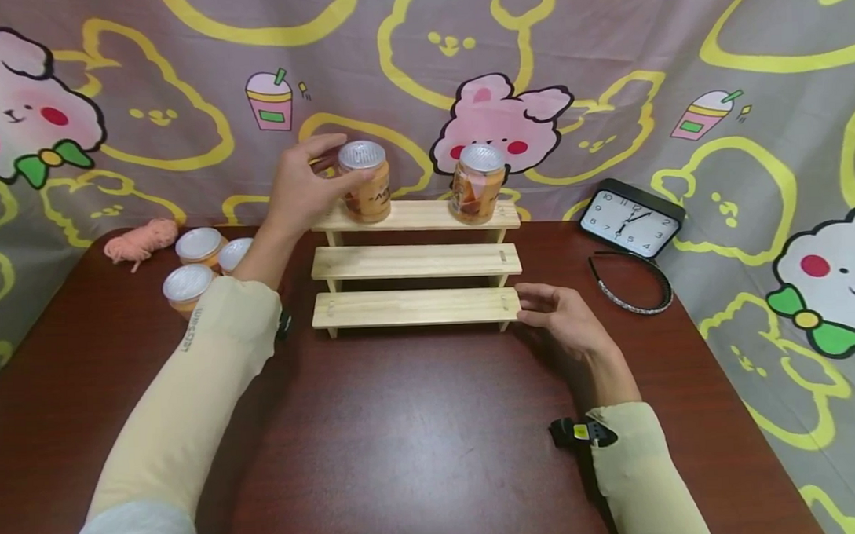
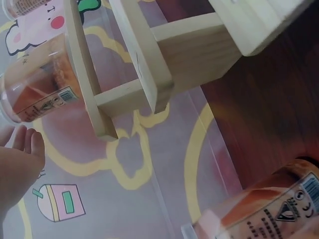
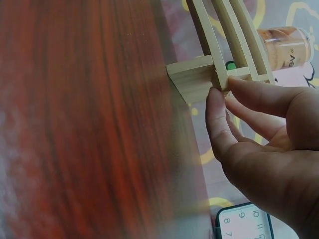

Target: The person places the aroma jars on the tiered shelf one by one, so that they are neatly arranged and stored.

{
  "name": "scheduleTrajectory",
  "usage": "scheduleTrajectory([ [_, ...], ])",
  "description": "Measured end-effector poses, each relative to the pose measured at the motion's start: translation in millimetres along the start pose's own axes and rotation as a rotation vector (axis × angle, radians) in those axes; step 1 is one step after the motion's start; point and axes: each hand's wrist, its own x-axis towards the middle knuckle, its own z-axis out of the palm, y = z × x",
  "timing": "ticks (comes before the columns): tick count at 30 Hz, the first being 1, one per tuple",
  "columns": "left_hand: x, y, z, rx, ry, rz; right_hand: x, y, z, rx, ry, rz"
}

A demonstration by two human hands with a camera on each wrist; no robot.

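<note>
A three-step wooden display rack (image 1: 416, 261) stands on the table. My left hand (image 1: 311, 177) holds a clear jar (image 1: 370, 194) with an orange label and silvery lid at the left of the top step, thumb across its front. In the left wrist view, part of my left hand (image 2: 20, 162) shows beside the jar (image 2: 42, 82); the thumb is out of sight. A similar jar (image 1: 477, 188) stands at the right of that step. With thumb and fingers, my right hand (image 1: 567, 321) pinches the right end of the bottom step, as the right wrist view shows at the rack (image 3: 219, 74).
Several matching jars (image 1: 199, 245) stand at the table's left, beside a pink yarn skein (image 1: 141, 242). On the right are a black-framed clock (image 1: 631, 219) and a headband (image 1: 637, 307). A patterned cloth (image 1: 393, 80) hangs behind the brown table (image 1: 419, 432).
</note>
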Motion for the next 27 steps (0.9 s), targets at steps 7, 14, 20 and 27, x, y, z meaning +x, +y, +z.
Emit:
scheduleTrajectory([
  [7,-10.6,3.3,-15.1,-0.006,0.005,0.0,1.1,-0.6,0.0,0.007,-0.002,-0.013],
  [14,-25.1,2.9,-26.8,-0.01,0.003,-0.014,0.4,0.2,-0.4,-0.028,0.001,0.006],
  [20,-39.1,-3.3,-40.3,0.013,0.021,-0.036,0.5,0.6,0.3,-0.036,-0.001,0.0],
  [27,-52.5,-8.6,-55.8,0.091,0.011,-0.089,-0.1,1.1,-0.6,-0.044,0.01,0.012],
])
